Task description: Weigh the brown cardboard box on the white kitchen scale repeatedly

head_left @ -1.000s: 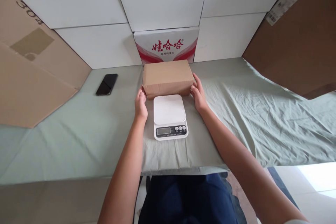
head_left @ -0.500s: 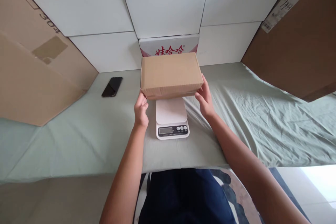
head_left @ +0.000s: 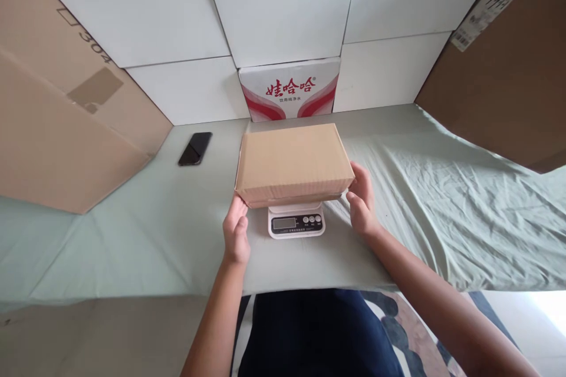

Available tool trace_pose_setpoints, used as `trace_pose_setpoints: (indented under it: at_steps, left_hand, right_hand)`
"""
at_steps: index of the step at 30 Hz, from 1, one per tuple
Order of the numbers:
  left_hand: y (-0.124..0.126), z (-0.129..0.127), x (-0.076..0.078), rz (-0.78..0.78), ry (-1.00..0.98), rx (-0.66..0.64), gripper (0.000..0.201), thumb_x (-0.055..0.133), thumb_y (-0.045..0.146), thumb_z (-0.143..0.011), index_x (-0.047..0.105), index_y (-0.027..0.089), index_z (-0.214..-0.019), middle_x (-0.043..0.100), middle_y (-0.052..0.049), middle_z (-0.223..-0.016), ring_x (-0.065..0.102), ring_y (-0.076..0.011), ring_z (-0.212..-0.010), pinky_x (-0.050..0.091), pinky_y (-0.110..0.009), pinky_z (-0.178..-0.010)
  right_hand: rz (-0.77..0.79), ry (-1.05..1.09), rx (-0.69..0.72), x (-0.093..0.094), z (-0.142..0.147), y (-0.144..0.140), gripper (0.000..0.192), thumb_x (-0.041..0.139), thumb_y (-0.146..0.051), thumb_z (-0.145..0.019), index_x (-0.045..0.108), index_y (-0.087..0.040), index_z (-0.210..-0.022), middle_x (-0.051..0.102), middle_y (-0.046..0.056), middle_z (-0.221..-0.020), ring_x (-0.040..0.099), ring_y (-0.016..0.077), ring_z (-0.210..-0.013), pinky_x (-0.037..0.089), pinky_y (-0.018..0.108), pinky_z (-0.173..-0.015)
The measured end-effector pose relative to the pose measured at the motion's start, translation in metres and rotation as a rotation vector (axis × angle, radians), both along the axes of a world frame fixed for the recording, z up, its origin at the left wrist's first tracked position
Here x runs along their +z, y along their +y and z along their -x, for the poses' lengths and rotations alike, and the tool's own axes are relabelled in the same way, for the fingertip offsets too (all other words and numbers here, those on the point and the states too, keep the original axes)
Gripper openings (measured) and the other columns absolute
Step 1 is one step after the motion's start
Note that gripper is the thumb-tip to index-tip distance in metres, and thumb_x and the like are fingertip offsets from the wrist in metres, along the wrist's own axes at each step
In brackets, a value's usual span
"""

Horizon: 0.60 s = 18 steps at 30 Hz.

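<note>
A brown cardboard box is held between my two hands, over a white digital scale. My left hand grips the box at its near left corner, fingers under the edge. On the other side my right hand closes on the near right corner, its fingertips partly hidden behind the box. The box covers most of the scale's platform; only the front panel with its display and buttons shows. Whether the box touches the platform I cannot tell.
A black phone lies to the left on the green cloth. Behind stands a white carton with red print against white panels. Large cardboard pieces flank both sides, left and right.
The box has come down and nearer to me with both hands, now covering the scale's platform. More of the white carton's red print shows behind it. The view has shifted slightly.
</note>
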State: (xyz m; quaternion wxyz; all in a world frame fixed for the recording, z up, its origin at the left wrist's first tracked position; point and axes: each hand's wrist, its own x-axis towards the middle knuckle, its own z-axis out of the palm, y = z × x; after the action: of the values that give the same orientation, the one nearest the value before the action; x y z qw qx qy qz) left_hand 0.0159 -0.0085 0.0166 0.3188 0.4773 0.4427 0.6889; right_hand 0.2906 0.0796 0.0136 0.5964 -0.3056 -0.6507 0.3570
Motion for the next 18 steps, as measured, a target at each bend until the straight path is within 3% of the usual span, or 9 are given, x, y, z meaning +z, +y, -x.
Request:
trace_pose_setpoints:
  at_steps: [10,18]
  left_hand:
    - [-0.0056,-0.0035,0.0042,0.011,-0.025,-0.004,0.064,0.061,0.051,-0.097,0.059,0.022,-0.154,0.064,-0.015,-0.154,0.047,-0.0369,-0.155,0.043,-0.049,-0.126]
    - [-0.0065,-0.0029,0.0006,0.054,-0.027,0.028,0.066,0.065,0.054,-0.095,0.061,0.021,-0.153,0.059,-0.014,-0.159,0.044,-0.0377,-0.157,0.041,-0.049,-0.127]
  right_hand:
    - [0.054,0.05,-0.069,0.0006,0.0019,0.0001,0.045,0.059,-0.06,-0.093,0.06,-0.037,-0.132,0.064,0.006,-0.128,0.063,0.0331,-0.121,0.054,0.056,-0.104]
    - [0.072,0.041,-0.066,0.0022,0.0003,0.0015,0.044,0.059,-0.059,-0.093,0.061,-0.036,-0.13,0.068,0.006,-0.126,0.064,0.0346,-0.124,0.054,0.056,-0.103]
